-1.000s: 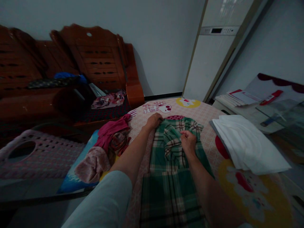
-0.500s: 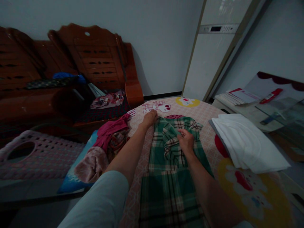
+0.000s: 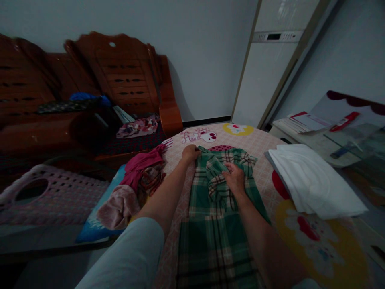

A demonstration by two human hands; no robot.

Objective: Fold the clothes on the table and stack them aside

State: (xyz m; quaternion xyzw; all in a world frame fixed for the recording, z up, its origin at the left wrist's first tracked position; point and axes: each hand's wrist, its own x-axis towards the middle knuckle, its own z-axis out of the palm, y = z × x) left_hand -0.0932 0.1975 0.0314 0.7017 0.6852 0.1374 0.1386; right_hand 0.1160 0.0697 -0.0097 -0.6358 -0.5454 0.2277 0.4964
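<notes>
A green plaid shirt (image 3: 210, 237) lies lengthwise on the patterned tablecloth (image 3: 261, 150), and its lower end runs out of view at the bottom. At the shirt's far left corner, my left hand (image 3: 191, 153) pinches the edge of the cloth. My right hand (image 3: 235, 177) is closed on a bunched, folded-over part of the same shirt, near its upper middle. The thumb and forefinger hold a fold there, while the other fingers curl in. Creases and loose folds surround the right hand; the shirt's lower part lies flatter.
Folded white cloth (image 3: 315, 180) rests on the table's right side. To the left, a magenta garment (image 3: 144, 166) and a fuzzy pink cloth (image 3: 118, 206) lie on a blue item (image 3: 93, 224), beside a pink woven basket (image 3: 60, 204). A wooden bench (image 3: 126, 76) stands behind.
My left hand has shifted very slightly at the shirt's corner, its fingers turning a little more to the right. The right hand keeps its hold almost unmoved. The view has shifted slightly.
</notes>
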